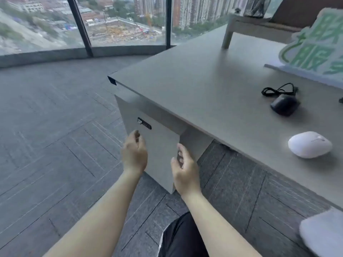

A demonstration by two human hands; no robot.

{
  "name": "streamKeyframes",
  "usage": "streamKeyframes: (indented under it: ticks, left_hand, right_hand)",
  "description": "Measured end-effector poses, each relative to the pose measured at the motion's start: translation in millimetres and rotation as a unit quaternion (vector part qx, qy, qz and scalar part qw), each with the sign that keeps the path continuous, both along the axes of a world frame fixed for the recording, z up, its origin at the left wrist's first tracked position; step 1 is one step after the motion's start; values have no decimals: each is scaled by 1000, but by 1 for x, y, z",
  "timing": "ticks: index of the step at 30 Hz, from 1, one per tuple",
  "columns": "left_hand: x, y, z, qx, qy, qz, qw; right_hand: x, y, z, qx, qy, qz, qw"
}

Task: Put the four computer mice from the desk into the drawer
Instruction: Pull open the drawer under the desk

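A black wired mouse [284, 105] with a coiled cable lies on the grey desk [204, 86] at the right. Nearer the desk's front edge sits a white mouse [309, 144]. Below the desk's left corner stands the grey drawer unit [159, 143], its front closed, with a small black lock panel [144, 123]. My left hand [134, 153] hovers with fingers apart at the drawer front's left side. My right hand [184, 169] is held apart from it at the front's right edge, fingers loosely curled and empty. Other mice are out of view.
A green-and-white sign [315, 43] and a grey monitor stand [256, 25] occupy the back of the desk. A pale object [323, 234] shows at the lower right. Dark carpet covers the floor, with curved floor-to-ceiling windows [120, 21] beyond.
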State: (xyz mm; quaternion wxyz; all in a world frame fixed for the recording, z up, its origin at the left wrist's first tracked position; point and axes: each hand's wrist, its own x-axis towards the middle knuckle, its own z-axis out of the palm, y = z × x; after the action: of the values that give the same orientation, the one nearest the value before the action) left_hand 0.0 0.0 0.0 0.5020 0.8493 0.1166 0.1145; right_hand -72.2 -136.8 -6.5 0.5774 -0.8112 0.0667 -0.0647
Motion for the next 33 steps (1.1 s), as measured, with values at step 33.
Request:
streamKeyframes:
  ticks: [33]
  left_hand:
    - [89,65,-56,-336,167,129,918]
  right_hand:
    - [20,36,-35,-52,60,-121,989]
